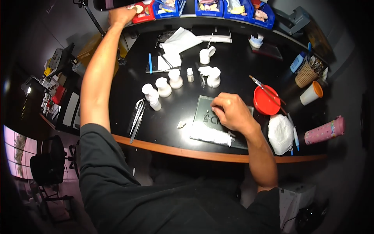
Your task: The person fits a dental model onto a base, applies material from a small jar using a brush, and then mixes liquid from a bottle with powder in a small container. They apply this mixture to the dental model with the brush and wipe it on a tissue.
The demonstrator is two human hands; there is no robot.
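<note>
My left hand [121, 17] reaches far forward to the left side of a red bin [145, 17] with cream-coloured pieces [138, 8] in it. Its fingertips are too small and partly hidden to tell whether they grip a piece. Above a glass plate [200, 107] with dark lettering is my right hand [233, 111], its fingers curled and closed; anything in them is hidden. A crumpled white strip [212, 134] lies along the plate's front edge. Left of the plate sits a small whitish lump [182, 124].
White bottles [163, 87] and metal tweezers [136, 119] stand and lie at left. Right of the plate are a red bowl [261, 107] with brushes across it, a white wad [280, 134] and a pink bottle [325, 130]. Blue bins [237, 15] line the raised back shelf.
</note>
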